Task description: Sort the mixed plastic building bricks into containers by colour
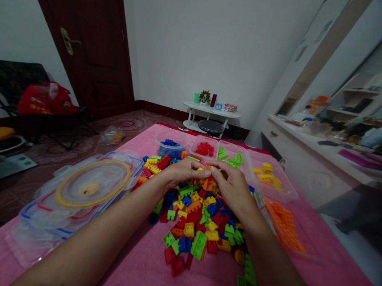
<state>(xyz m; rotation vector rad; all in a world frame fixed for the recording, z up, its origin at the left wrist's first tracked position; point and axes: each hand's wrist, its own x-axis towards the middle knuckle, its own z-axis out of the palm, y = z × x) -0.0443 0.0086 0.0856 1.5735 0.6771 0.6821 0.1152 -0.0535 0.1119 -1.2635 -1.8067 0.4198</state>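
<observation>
Both hands meet above a mixed pile of toy building blocks (194, 206) in red, yellow, green, blue and orange. My left hand (187, 172) has its thumb and fingers closed on orange building blocks (208, 183). From the other side, my right hand (229, 179) pinches the same orange blocks. Fingers partly cover them, so I cannot tell how many pieces are joined. Just beyond the hands stand clear tubs of sorted blocks: blue blocks (169, 142) in a round tub, red blocks (204, 149), and green blocks (234, 159).
Yellow blocks (268, 174) lie in a tub at the right, with an orange-filled tub (284, 224) nearer. Stacked clear lids (92, 185) cover the left of the pink tablecloth (133, 259). Against the wall is a small white table (208, 109); a cluttered counter (307, 132) stands right.
</observation>
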